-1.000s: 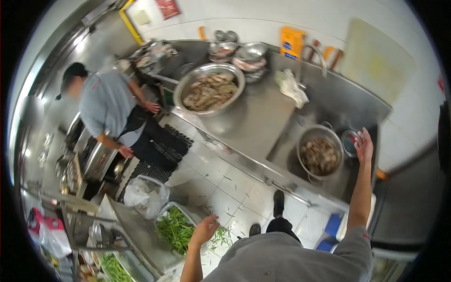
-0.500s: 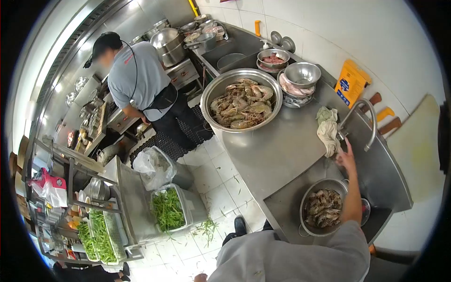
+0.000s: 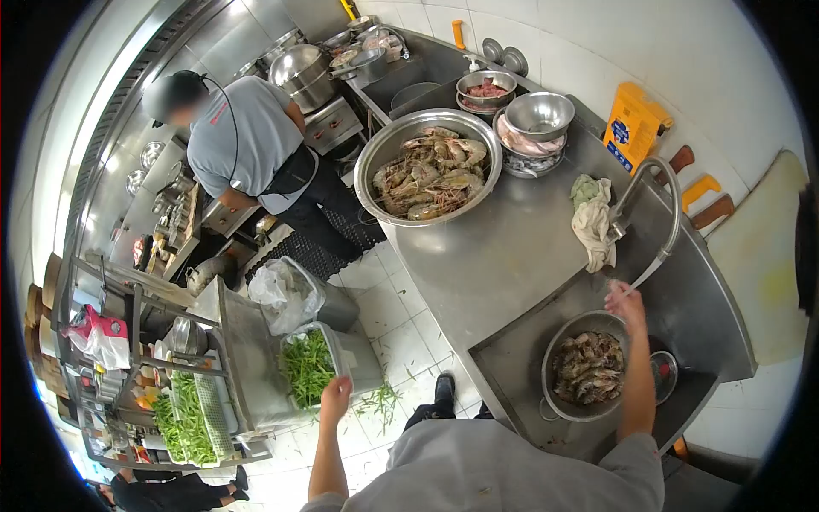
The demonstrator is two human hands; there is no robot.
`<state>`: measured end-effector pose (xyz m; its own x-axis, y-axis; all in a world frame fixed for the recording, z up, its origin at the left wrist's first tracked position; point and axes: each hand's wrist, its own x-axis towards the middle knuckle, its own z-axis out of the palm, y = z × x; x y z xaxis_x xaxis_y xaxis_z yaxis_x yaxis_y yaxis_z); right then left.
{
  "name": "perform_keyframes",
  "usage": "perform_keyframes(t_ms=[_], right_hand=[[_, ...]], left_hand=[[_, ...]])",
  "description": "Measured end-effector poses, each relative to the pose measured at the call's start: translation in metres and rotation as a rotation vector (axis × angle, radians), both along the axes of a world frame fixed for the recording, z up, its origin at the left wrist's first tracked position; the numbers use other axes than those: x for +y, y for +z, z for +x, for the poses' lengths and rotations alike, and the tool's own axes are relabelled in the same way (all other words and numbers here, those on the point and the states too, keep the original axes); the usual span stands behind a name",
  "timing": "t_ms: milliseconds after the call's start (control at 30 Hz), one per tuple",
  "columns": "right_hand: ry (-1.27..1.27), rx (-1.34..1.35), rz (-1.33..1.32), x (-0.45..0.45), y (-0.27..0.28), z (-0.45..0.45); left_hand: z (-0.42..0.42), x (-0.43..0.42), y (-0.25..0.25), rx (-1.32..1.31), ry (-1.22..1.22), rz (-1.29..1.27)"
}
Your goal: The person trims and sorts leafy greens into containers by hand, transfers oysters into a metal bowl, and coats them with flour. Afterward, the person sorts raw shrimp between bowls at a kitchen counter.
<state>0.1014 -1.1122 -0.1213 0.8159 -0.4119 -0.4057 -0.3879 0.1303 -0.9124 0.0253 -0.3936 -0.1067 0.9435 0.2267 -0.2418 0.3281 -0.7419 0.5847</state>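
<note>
My right hand (image 3: 625,304) is at the sink, where a thin stream of water from the curved tap (image 3: 672,224) runs onto it. Its fingers look loosely apart and hold nothing I can see. Just below the hand a metal pot (image 3: 551,402) with several raw prawns (image 3: 589,367) in it stands in the sink (image 3: 512,346). Off to the left, my left hand (image 3: 336,398) is raised with its fingers curled together, apart from the counter, with nothing visible in it. A crumpled pale cloth (image 3: 594,229) lies beside the tap's base.
On the steel counter (image 3: 478,282) stands a large bowl (image 3: 365,175) of prawns, with stacked metal bowls (image 3: 539,116) behind it. Knives (image 3: 715,210) and a cutting board (image 3: 759,264) are by the wall. A bin of greens (image 3: 354,358) is left; a co-worker (image 3: 247,141) stands beyond.
My right hand has drawn back from the tap's base, and water now flows from the spout. My left hand has risen into view at lower left. The view has shifted slightly.
</note>
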Motion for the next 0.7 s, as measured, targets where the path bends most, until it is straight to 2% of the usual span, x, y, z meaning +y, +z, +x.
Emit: perform_keyframes(t_ms=[67,100,133,167,233,267,300,333,400,433,467,500,600,667,700], right_hand=[[-0.013,-0.041,0.223,-0.005,-0.049,-0.021],[-0.021,0.004,0.205,-0.002,-0.066,-0.021],[-0.029,0.05,0.189,0.003,-0.082,-0.02],[-0.038,0.095,0.174,0.005,-0.086,-0.018],[-0.111,0.024,0.169,0.011,-0.074,-0.011],[-0.147,-0.011,0.165,0.014,-0.067,-0.009],[-0.147,-0.05,0.135,0.013,-0.058,-0.011],[-0.144,-0.093,0.102,0.012,-0.04,-0.014],[-0.162,-0.2,0.098,0.014,0.006,-0.023],[-0.185,-0.263,0.125,0.018,0.033,-0.035],[-0.272,-0.352,0.13,0.026,0.059,-0.049],[-0.363,-0.438,0.141,0.03,0.071,-0.06],[-0.637,-0.543,0.249,0.021,0.036,-0.098],[-0.605,-0.381,0.283,0.028,0.002,-0.117],[-0.582,-0.306,0.305,0.032,-0.01,-0.114]], left_hand=[[0.052,-0.052,0.005,-0.116,-0.062,-0.374],[0.074,-0.087,0.003,-0.158,-0.121,-0.466],[0.087,-0.143,0.047,-0.108,-0.229,-0.439],[0.101,-0.18,0.039,-0.097,-0.339,-0.508],[0.113,-0.27,0.052,0.007,-0.563,-0.712],[0.113,-0.316,0.07,0.139,-0.644,-0.536],[0.113,-0.354,0.045,0.052,-0.744,-0.671],[0.113,-0.389,0.038,0.093,-0.836,-0.776],[0.117,-0.459,-0.009,0.02,-0.991,-0.723],[0.118,-0.491,-0.012,0.116,-0.973,-0.778],[0.12,-0.524,-0.022,0.301,-0.885,-0.954],[0.127,-0.553,-0.027,0.308,-0.867,-1.02],[0.139,-0.626,-0.027,0.274,-0.733,-1.285],[0.152,-0.645,0.019,0.518,-0.68,-1.267],[0.157,-0.646,0.049,0.484,-0.775,-1.141]])
